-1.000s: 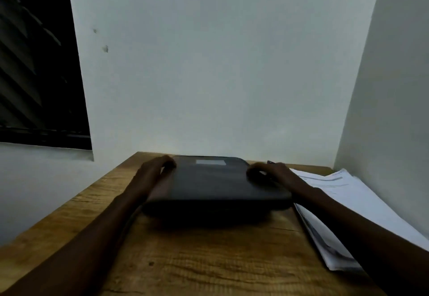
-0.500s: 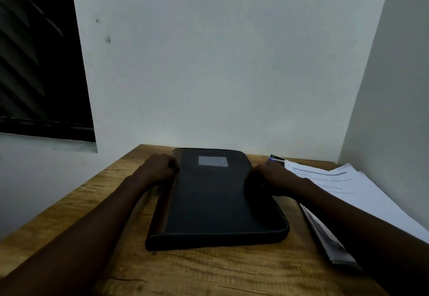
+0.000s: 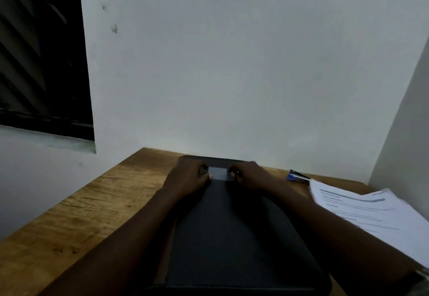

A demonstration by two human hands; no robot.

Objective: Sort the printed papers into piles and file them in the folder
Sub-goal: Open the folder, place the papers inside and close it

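A home-office corner; wooden desk [image 3: 92, 202], printed papers [image 3: 371, 214], stapler [image 3: 297, 176], white walls [image 3: 232, 75].

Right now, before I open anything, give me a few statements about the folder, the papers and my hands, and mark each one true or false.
1. The folder lies closed on the wooden table. True.
2. The printed papers are stacked on top of the folder. False: they lie on the table to its right.
3. The left hand and the right hand are on the folder's far end, either side of a grey label. True.
4. The right hand holds up a sheet of paper. False: it is on the folder, with no sheet in it.
5. Something blue lies left of the folder. False: the blue object lies on the right, beyond the papers.
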